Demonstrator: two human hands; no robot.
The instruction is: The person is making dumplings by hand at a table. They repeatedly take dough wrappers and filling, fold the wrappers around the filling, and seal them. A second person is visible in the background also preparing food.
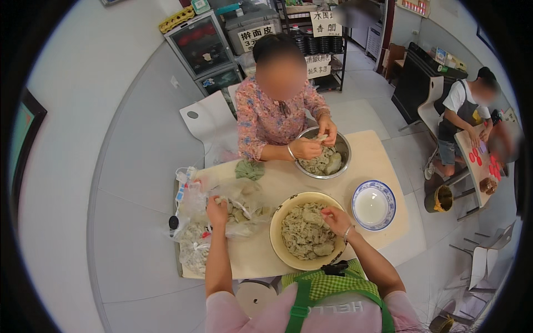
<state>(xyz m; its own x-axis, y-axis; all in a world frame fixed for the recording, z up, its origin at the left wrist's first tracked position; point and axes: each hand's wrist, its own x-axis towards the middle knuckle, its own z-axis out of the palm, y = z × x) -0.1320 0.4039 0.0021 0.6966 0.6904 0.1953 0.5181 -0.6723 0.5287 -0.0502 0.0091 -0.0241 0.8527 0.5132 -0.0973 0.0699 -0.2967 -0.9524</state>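
My left hand is at the clear plastic bag on the left of the table. Its fingers are closed round a small pale grey-green piece. The bag holds several similar pieces. My right hand is over the right side of a cream enamel basin, fingertips pinched together; what they hold, if anything, is too small to tell. Grey-green, dough-like torn pieces fill much of the basin. Across the table, a person's two hands pinch a pale piece above a steel bowl of similar pieces.
A blue-and-white bowl of whitish liquid stands right of my basin on the table. A green cloth lies near the far edge. Another full plastic bag sits at the near left. A round stool is below the table's near edge.
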